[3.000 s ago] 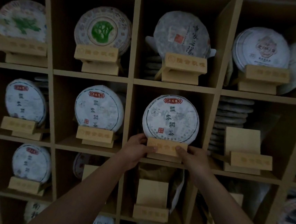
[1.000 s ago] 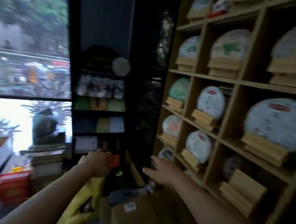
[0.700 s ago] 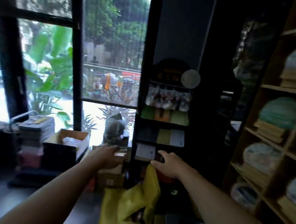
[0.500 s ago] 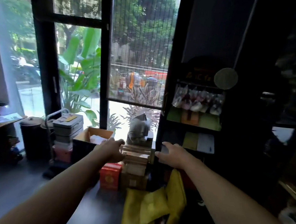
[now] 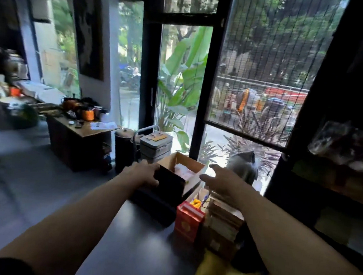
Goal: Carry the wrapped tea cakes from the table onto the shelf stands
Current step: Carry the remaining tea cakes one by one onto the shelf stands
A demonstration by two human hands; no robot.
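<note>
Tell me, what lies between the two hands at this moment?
In the head view, an open cardboard box with pale contents shows between the left hand and the right hand; neither hand holds anything.

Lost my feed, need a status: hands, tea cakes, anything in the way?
Left hand and right hand both open, empty, held out in front. No wrapped tea cake in view. Open cardboard box, red carton and stacked boxes crowd the floor ahead.
</note>
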